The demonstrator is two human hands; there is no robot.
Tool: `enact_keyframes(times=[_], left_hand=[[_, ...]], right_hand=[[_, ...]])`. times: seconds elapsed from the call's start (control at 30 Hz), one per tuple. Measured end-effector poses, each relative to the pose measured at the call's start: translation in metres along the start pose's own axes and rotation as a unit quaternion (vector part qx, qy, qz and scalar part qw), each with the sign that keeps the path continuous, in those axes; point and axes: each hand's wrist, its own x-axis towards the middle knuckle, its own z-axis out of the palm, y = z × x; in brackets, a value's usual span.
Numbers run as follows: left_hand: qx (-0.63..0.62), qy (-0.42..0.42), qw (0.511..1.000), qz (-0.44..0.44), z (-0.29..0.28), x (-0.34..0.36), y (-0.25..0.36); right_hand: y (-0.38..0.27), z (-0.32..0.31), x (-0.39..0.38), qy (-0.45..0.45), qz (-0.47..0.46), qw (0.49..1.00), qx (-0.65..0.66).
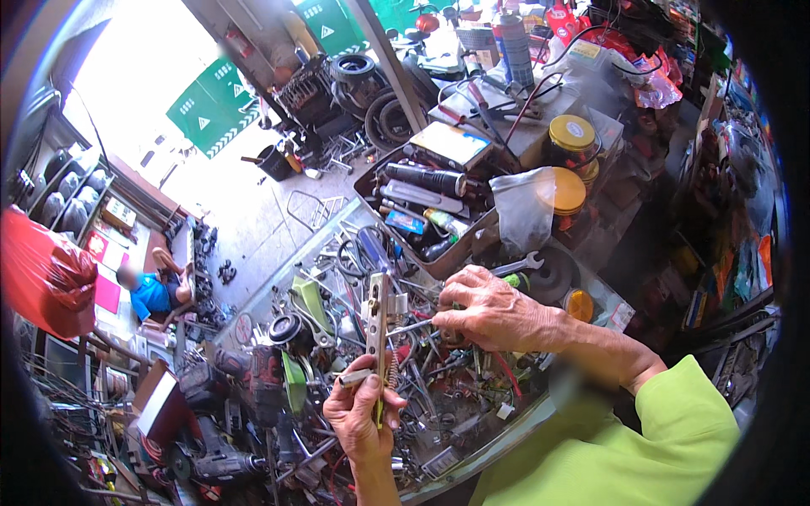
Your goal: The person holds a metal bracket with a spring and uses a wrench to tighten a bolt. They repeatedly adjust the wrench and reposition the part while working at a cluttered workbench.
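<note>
The tabletop (502,451) is crowded with parts (456,396), left fingers (366,398) gripping a slotted bar (374,325), right fingers (456,318) a rod (410,328).

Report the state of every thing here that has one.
Left hand: gripping a long, perforated silver metal bar
Right hand: fingers curled, hold unclear
Round yellow-lidded rear jar: closed
Rectangular brown bin: open-topped, filled
Silver metal wrench: lying down
Shiny red plastic bag: bulging

You hold a perforated metal bar (375,325) upright in your left hand (363,411) — right hand (502,312) close beside it — above a jumble of metal parts (439,401), a person in blue (156,293) in the background.
</note>
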Motion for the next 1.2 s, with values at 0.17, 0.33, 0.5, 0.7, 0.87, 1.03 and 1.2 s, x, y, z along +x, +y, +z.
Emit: enact_keyframes(times=[0.17,0.33,0.5,0.7,0.87,1.03,1.2], left_hand=[[-0.129,0.012,0.990,-0.061,-0.004,0.005,-0.001],[-0.116,0.041,0.989,-0.081,0.009,0.003,0.000],[-0.045,0.038,0.998,-0.022,0.017,0.004,-0.012],[0.070,0.062,0.996,-0.010,0.018,-0.002,-0.027],[0.235,0.059,0.969,0.046,0.028,-0.013,-0.038],[0.412,0.038,0.892,0.180,0.031,-0.018,-0.056],[0.375,0.025,0.900,0.223,0.029,-0.024,-0.061]], right_hand=[[0.005,0.000,-0.001,0.071,-0.026,0.997,0.034],[-0.011,-0.003,-0.002,0.199,0.058,0.969,0.132],[-0.024,0.014,-0.006,0.149,0.018,0.989,0.012],[-0.034,0.027,-0.013,0.044,0.012,0.999,-0.017],[-0.037,-0.004,-0.002,0.042,0.142,0.966,0.211],[-0.046,0.003,-0.002,-0.044,0.233,0.869,0.435],[-0.038,0.000,0.000,-0.133,0.310,0.638,0.692]])
